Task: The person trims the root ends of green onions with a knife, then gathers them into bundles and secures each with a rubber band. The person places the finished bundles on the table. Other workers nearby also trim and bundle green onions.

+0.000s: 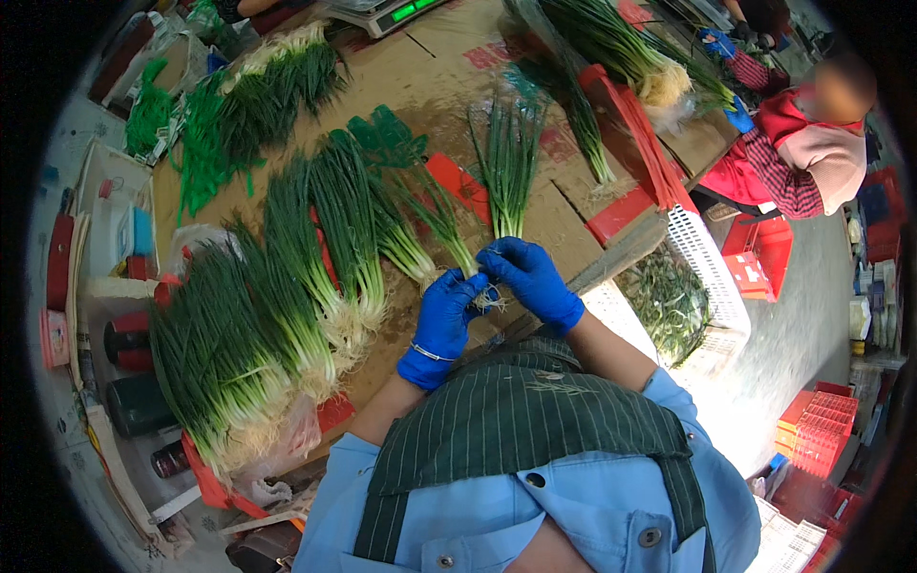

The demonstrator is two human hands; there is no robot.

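My left hand (445,315), in a blue glove, is closed around the root end of a small bunch of spring onions (445,228). My right hand (529,276), gloved alike, touches those roots with its fingertips; whether it grips anything is hidden. Just beyond it another bunch of spring onions (507,175) lies with its leaves pointing away, its lower end partly hidden by the right hand. To the left, a smaller bunch (405,251) and larger bundles of spring onions (351,236) rest on the cardboard-covered table (430,79), the biggest heap (229,372) near the left edge.
Green ties (204,161) and tied bunches (283,79) lie at the back left, below a scale (383,16). A white basket (716,286) with leaf scraps (666,301) stands right of the table. At the upper right, a co-worker's gloved hand (738,114) touches spring onions.
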